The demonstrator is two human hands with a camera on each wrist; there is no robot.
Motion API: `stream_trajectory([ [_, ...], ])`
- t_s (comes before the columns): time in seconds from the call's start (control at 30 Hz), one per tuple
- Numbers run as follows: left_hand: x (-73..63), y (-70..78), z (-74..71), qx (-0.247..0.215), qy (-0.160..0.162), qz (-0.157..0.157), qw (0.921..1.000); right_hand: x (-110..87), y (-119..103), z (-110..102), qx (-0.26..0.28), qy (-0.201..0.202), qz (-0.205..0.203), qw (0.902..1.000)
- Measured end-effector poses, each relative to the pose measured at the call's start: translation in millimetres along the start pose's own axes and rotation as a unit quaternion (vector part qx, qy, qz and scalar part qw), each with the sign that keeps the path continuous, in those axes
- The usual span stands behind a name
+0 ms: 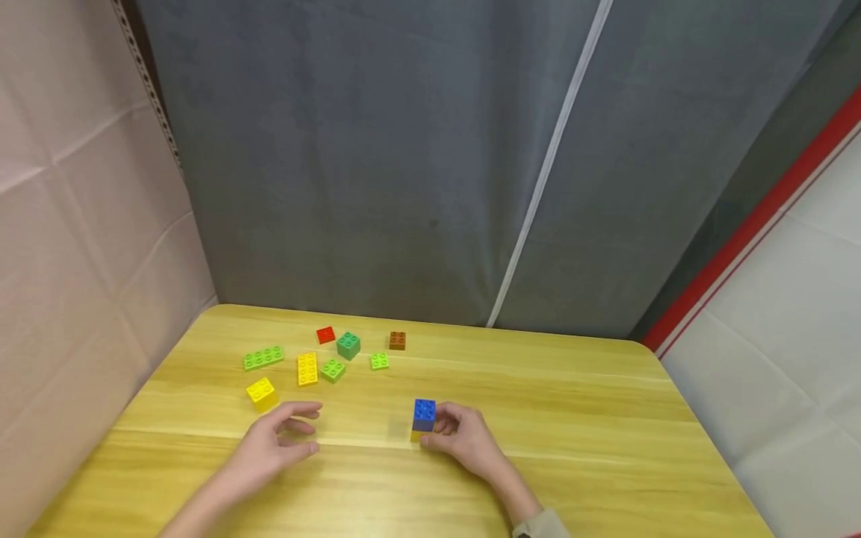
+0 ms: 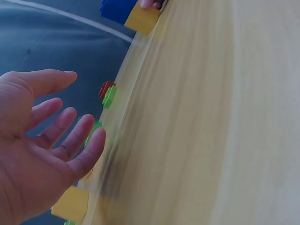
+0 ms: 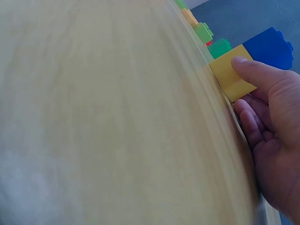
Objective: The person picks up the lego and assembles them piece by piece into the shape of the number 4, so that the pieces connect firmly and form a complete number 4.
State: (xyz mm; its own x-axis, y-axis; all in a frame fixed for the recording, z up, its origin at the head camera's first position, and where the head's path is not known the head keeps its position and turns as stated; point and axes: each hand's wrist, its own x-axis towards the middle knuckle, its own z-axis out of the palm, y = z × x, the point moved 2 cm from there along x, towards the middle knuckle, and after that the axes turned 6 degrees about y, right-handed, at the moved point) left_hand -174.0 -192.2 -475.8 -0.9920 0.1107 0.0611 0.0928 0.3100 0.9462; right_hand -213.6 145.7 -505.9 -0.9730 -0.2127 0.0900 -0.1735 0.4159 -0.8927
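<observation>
A blue toy brick (image 1: 424, 414) sits on top of a yellow brick (image 3: 230, 75), the two making a small upright stack on the table. My right hand (image 1: 468, 442) grips this stack from the right, its thumb on the yellow brick's near face. To the left, my left hand (image 1: 272, 442) hovers with fingers apart and loosely bent, holding nothing. Nearest to it is a square yellow brick (image 1: 262, 394), just beyond the back of the hand. In the left wrist view, the palm and spread fingers (image 2: 89, 152) show plainly.
Behind the left hand lie a long yellow brick (image 1: 307, 369), a long light green brick (image 1: 264, 359), two small light green bricks (image 1: 332, 370), a dark green brick (image 1: 348, 345), a red brick (image 1: 326, 335) and a brown brick (image 1: 397, 341). A grey curtain (image 1: 403, 164) hangs behind the wooden table (image 1: 572, 403).
</observation>
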Motion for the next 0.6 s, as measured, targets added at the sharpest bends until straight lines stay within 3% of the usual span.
stream_trajectory([
  [0.2, 2.2, -4.5, -20.7, 0.040, 0.061, 0.020, 0.9971, 0.1, 0.4, -1.3, 0.024, -0.003, 0.005, 0.9997],
  [0.43, 6.6, -12.9, -40.8, 0.080, 0.156, 0.053, 0.9831, -0.7, 3.7, -0.9, 0.029, -0.003, -0.016, 0.9995],
  [0.6, 9.1, -19.3, -52.9, 0.085, 0.186, 0.051, 0.9776, -1.0, 4.6, -1.7, 0.033, 0.002, -0.016, 0.9993],
])
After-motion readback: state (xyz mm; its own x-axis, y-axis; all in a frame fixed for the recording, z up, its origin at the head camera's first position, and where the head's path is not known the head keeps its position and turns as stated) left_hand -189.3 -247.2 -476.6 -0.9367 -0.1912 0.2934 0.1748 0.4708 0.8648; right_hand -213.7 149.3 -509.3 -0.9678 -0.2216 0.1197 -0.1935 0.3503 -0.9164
